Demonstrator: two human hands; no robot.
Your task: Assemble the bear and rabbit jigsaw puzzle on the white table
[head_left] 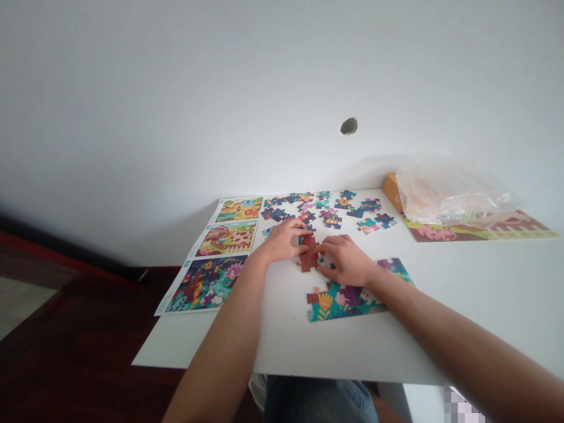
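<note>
Bare forearms stretch forward from the lower edge of the view, above the blue jeans (317, 402) on my lap, and both my hands meet over a white table (282, 346). Between them lies a small, mostly reddish-brown puzzle section (309, 257). My left hand (284, 239) has its fingertips on the upper left part of that section, thumb apart from the fingers; I cannot tell whether it pinches or only presses. My right hand (348, 258) grasps a pale piece (326, 259) between thumb and fingers, at the section's right side.

Just nearer to me, partly under my right wrist, sits a larger joined puzzle part (326, 305) with yellow and purple plants on teal. Loose puzzle pieces (331, 218), mostly dark blue and purple, are scattered beyond my hands. To the left, a picture sheet (207, 285) shows three colourful animal scenes, one above another. At the far right, a crinkled clear plastic bag (453, 188) lies against an orange box (391, 192) and partly over a farm picture (476, 230) with a pink pig. Behind everything rises a pale wall (247, 106) with one dark hole (349, 126).
</note>
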